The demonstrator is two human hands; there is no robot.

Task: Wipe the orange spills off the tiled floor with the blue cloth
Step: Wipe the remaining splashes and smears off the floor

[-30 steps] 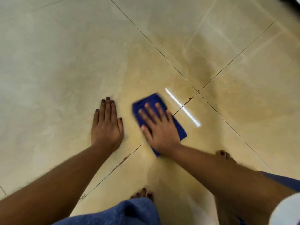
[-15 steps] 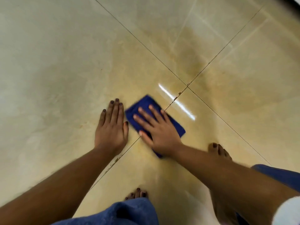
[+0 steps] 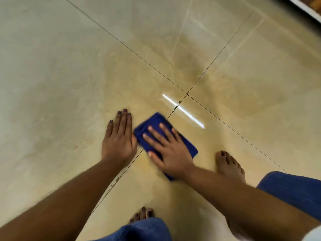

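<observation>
- Your right hand (image 3: pixel 171 151) lies flat on the folded dark blue cloth (image 3: pixel 186 144), its fingers (image 3: pixel 153 139) spread wide and pressing down rather than gripping.
- The cloth sits on the glossy beige tiled floor (image 3: pixel 60 75), across a grout line (image 3: pixel 137 154), just below the point where four tiles meet.
- Your left hand (image 3: pixel 118 139) rests palm-down on the bare tile, fingers straight and together, holding nothing; its thumb edge touches the cloth's left corner.
- A faint orange-yellow film (image 3: pixel 196 73) tints the tiles around and beyond the cloth.
- Your bare feet (image 3: pixel 230 164) stand below the cloth.
</observation>
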